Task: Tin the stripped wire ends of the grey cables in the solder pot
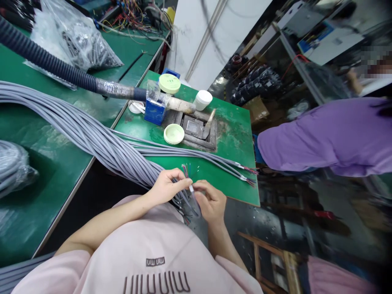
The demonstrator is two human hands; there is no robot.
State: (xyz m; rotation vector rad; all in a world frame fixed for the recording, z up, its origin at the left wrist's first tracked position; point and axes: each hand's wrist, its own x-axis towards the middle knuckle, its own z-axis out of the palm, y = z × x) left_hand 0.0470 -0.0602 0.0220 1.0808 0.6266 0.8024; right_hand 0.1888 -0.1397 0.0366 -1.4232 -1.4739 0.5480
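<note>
My left hand [170,185] pinches a grey cable near its stripped end, where thin coloured wires [185,169] fan upward. Just below, a short white band [191,188] shows on that cable between my hands. My right hand [212,201] is closed with fingertips at the same cable, lower down; its grip is partly hidden. A thick bundle of grey cables [101,139] runs from the left to beneath my left hand. Several separated grey cables [183,152] lie across the green table, their stripped ends [249,175] showing red and dark wires at the right edge.
On the green table [232,143] are a framed metal pot [194,126] with a scraper-like blade [208,124], an open pale-green tin [174,134], a white tub [203,100] and a blue box [154,111]. A ribbed hose [61,69] arches overhead. A person in purple [324,139] is at right.
</note>
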